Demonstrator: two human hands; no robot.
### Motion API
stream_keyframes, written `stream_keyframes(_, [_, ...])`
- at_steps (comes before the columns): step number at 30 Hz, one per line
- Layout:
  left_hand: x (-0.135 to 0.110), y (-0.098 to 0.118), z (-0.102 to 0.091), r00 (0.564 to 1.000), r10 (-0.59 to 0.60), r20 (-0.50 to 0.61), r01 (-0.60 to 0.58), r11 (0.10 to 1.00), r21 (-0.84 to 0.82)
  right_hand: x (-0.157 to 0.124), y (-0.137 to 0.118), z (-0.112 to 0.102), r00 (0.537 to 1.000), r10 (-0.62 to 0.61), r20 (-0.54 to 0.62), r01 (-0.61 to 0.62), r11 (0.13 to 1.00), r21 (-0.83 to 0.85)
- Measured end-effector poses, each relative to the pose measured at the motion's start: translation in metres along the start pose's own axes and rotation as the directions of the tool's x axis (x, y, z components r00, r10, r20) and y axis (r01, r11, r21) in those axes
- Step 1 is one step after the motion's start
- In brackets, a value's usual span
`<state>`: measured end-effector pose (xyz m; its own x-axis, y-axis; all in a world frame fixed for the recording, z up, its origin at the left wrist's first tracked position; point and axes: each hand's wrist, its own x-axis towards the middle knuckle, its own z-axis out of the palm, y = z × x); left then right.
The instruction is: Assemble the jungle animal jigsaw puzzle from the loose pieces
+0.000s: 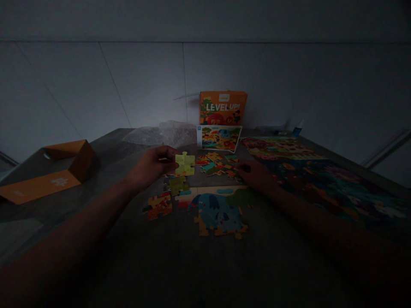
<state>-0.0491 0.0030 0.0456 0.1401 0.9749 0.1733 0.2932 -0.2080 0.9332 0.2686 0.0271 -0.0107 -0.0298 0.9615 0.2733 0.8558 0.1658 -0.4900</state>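
My left hand (157, 162) pinches a yellow-green puzzle piece (185, 164), held by its left edge above the table. At the right edge of a pile of loose puzzle pieces (213, 164), my right hand (252, 172) has its fingers closed together; the dim light hides whether a piece is between them. In front of both hands lies a joined section of puzzle (218, 211) with a blue elephant on it. A darker green piece (179, 185) lies below the held one, and a small orange cluster of pieces (159, 206) lies left of the elephant section.
An orange "LEVEL UP!" box (224, 109) stands at the back, a picture card (220, 138) leaning before it. Crumpled clear plastic (176, 133) lies beside them. An orange box part (41, 186) sits far left. Large assembled puzzles (337, 184) cover the right side, with a small bottle (297, 129) behind.
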Motion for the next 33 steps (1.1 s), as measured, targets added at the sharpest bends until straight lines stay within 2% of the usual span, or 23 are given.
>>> stream_keyframes(4, [0.000,0.002,0.002,0.994,0.109,0.008,-0.109,0.989,0.099,0.000,0.000,0.000,1.000,0.003,0.003,-0.003,1.000,-0.002])
stream_keyframes(8, [-0.002,0.004,0.004,0.971,0.236,0.051,-0.241,0.945,0.223,0.000,0.000,0.000,1.000,0.003,-0.003,-0.003,1.000,-0.012])
stream_keyframes(14, [-0.013,0.009,0.013,0.950,0.295,0.100,-0.308,0.937,0.163,-0.004,-0.009,-0.004,0.999,-0.033,-0.036,0.032,0.999,-0.014])
stream_keyframes(16, [-0.016,0.008,0.017,0.943,0.313,0.111,-0.328,0.931,0.162,-0.009,-0.018,-0.007,0.992,-0.084,-0.098,0.086,0.996,0.017])
stream_keyframes(18, [-0.018,0.006,0.022,0.934,0.331,0.134,-0.351,0.921,0.168,-0.017,-0.029,-0.010,0.980,-0.149,-0.131,0.165,0.979,0.118])
stream_keyframes(21, [-0.021,0.001,0.032,0.897,0.388,0.212,-0.421,0.895,0.146,-0.032,-0.045,-0.012,0.953,-0.301,-0.029,0.290,0.882,0.371])
stream_keyframes(24, [-0.025,-0.003,0.044,0.847,0.431,0.310,-0.485,0.866,0.121,-0.045,-0.056,-0.013,0.900,-0.426,0.088,0.312,0.773,0.552])
stream_keyframes(27, [-0.028,-0.005,0.053,0.806,0.439,0.396,-0.516,0.850,0.107,-0.049,-0.058,-0.013,0.869,-0.468,0.158,0.299,0.752,0.587])
stream_keyframes(29, [-0.029,-0.007,0.055,0.795,0.429,0.430,-0.522,0.844,0.124,-0.048,-0.055,-0.013,0.866,-0.467,0.180,0.277,0.748,0.603])
stream_keyframes(33, [-0.031,-0.011,0.051,0.795,0.316,0.518,-0.515,0.802,0.302,-0.038,-0.040,-0.018,0.863,-0.444,0.241,0.226,0.766,0.602])
